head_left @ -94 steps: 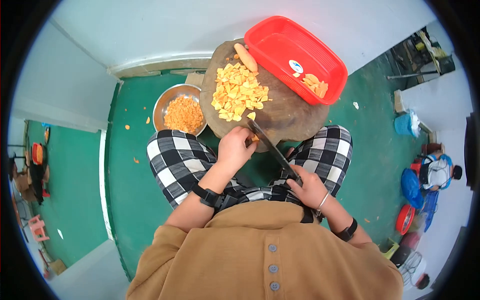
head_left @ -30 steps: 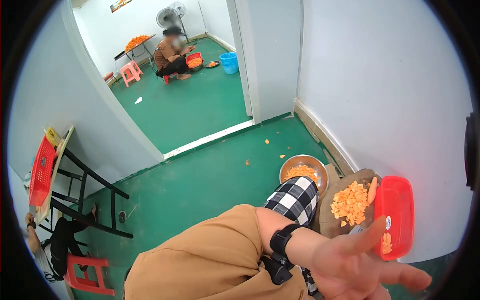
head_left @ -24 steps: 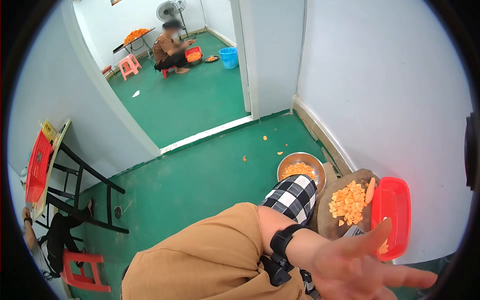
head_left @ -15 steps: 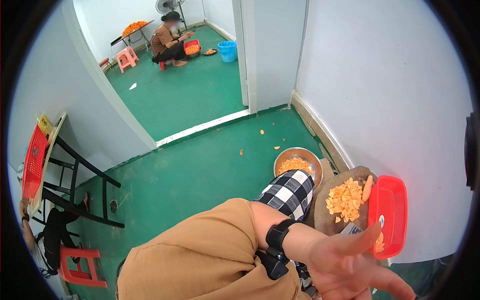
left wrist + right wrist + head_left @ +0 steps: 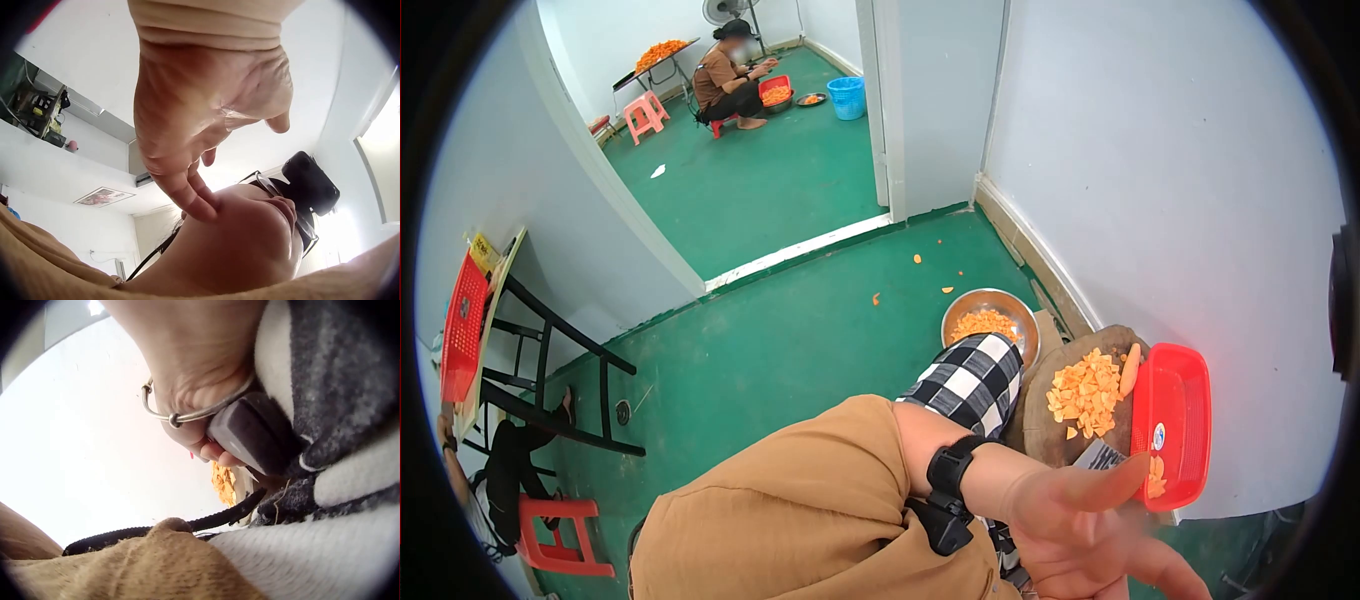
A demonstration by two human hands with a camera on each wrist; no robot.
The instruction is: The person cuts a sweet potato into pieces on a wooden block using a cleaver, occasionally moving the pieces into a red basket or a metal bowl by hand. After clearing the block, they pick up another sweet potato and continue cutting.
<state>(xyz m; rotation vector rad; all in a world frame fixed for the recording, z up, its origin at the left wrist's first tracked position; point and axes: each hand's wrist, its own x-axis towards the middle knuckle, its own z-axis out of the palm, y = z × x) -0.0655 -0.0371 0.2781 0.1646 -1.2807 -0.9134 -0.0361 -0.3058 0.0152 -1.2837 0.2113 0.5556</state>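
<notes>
At 9 o'clock, a red perforated basket sits on a black-legged counter. Through a doorway at 11 o'clock, another person sits low, near a blue bucket. Toward 3 o'clock, close to centre, a metal bowl of small orange bits stands on the green floor, partly hidden by my checked trousers. At 4 o'clock, a round wooden block bears a heap of cut orange pieces. At 5 o'clock my left hand is raised in front of me, fingers loose and spread wide; in the left wrist view its fingertips overlap my chin, and I cannot tell whether they touch. A grey blade shows at the heap's 6 o'clock. A whole orange root lies at the heap's 2 o'clock, beside a red oblong basket with a few slices toward its 6 o'clock end. In the right wrist view, beyond a metal bangle, my right hand grips the dark handle of a knife, just beside my trousers.
</notes>
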